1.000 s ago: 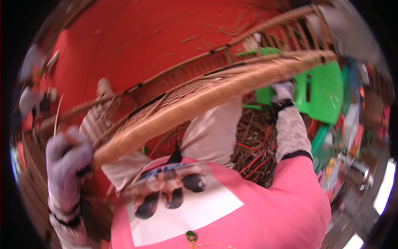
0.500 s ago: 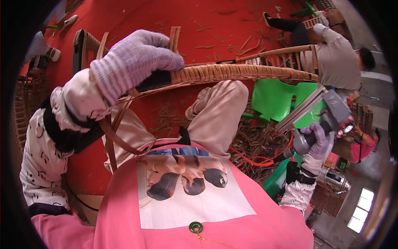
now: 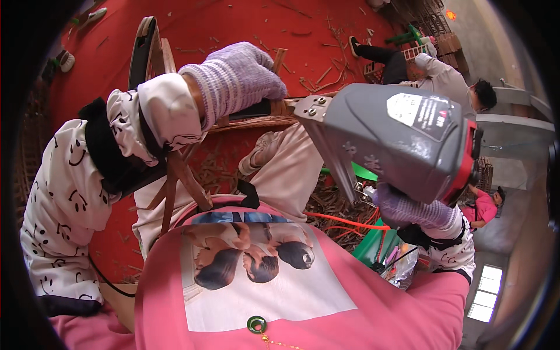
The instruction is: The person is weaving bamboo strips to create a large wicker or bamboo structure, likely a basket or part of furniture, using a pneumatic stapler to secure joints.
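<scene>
My left hand (image 3: 239, 79), in a lilac-and-white knit glove, is closed over the edge of a curved frame (image 3: 277, 121) wrapped with brown woven strips. A black part of the frame shows just below the fingers. Loose strips (image 3: 170, 186) hang down under my left wrist. My right hand (image 3: 417, 209), in a matching glove, grips a grey air-powered nail gun (image 3: 388, 131) with a red rear edge. Its metal nose end reaches the frame just right of my left hand; whether they touch I cannot tell. The gun's body hides the frame's right part.
An orange air hose (image 3: 344, 221) runs to the right below the gun. Strip scraps litter the red floor (image 3: 221, 23). By my right forearm is a green container (image 3: 368, 252). A person in grey (image 3: 440, 79) sits ahead right; one in pink (image 3: 483, 207) is farther off.
My right hand has lifted the nail gun up and left, from the right side to beside my left hand. The left hand and frame have shifted slightly right in view.
</scene>
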`<state>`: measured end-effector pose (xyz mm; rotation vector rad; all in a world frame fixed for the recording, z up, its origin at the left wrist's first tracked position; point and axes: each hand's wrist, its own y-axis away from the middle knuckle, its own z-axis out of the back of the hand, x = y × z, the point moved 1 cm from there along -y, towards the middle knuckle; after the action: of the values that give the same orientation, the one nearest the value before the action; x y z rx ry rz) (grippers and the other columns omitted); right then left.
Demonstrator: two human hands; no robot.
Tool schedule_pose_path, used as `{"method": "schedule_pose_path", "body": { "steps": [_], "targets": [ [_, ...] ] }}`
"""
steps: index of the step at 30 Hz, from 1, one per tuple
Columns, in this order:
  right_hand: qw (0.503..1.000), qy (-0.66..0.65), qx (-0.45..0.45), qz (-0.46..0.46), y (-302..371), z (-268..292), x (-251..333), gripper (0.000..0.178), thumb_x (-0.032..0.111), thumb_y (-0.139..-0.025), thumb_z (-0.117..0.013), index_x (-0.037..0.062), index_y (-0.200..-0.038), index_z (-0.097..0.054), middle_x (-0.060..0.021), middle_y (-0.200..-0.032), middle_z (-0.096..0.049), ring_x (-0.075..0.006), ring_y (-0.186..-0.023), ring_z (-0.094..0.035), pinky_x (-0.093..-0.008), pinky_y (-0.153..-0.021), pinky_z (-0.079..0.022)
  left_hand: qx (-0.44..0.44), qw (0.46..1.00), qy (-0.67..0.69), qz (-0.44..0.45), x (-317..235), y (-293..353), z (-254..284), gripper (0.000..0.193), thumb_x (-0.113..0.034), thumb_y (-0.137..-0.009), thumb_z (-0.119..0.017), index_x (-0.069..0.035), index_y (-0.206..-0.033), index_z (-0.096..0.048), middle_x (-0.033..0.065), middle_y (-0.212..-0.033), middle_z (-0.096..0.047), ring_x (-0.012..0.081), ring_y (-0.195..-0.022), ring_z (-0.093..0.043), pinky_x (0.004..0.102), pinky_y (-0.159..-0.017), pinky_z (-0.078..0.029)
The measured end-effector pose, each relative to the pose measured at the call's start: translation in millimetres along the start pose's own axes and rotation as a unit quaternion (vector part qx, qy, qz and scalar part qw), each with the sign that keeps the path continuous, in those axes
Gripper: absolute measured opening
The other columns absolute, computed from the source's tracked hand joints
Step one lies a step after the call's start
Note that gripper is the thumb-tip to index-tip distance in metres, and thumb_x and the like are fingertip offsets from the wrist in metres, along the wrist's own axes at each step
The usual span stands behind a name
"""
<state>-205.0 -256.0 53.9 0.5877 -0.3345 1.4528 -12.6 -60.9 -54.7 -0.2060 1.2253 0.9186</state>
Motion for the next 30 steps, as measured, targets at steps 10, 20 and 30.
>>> {"method": "schedule_pose_path", "body": {
  "steps": [10, 20, 30],
  "targets": [
    [0.98, 0.114, 0.143, 0.073, -7.0, -1.3, 2.8, 0.043, 0.015, -0.073, -0.072, 0.0049, -0.111, -0.055, -0.0088, -0.102, -0.056, -0.0233, -0.095, -0.055, -0.0359, -0.083, -0.044, -0.01, 1.0, 0.004, 0.0, 4.1, 0.7, -3.9, 0.022, -0.024, -0.071, -0.071, -0.006, -0.083, -0.069, 0.0032, -0.07, -0.064, 0.0117, -0.065, -0.06, 0.0279, -0.066, -0.049],
    [0.985, -0.004, 0.156, -0.067, -14.8, 2.1, 24.6, 0.035, 0.012, -0.074, -0.069, 0.0053, -0.106, -0.054, -0.0043, -0.085, -0.053, -0.0161, -0.074, -0.05, -0.0302, -0.065, -0.038, -0.006, 1.0, -0.013, -0.003, 2.5, 2.0, -5.0, 0.021, -0.026, -0.07, -0.071, -0.006, -0.08, -0.069, 0.0048, -0.07, -0.065, 0.0134, -0.065, -0.06, 0.0287, -0.065, -0.049],
    [0.967, -0.078, 0.159, -0.181, -33.2, -8.8, 53.7, 0.028, 0.009, -0.076, -0.067, 0.0057, -0.1, -0.054, 0.0001, -0.068, -0.049, -0.0089, -0.053, -0.044, -0.0245, -0.046, -0.031, -0.001, 0.997, 0.071, -0.025, 27.9, 9.1, -8.5, 0.022, -0.025, -0.07, -0.07, -0.005, -0.08, -0.069, 0.0048, -0.068, -0.064, 0.0137, -0.063, -0.058, 0.0293, -0.064, -0.048]
  ]
}}
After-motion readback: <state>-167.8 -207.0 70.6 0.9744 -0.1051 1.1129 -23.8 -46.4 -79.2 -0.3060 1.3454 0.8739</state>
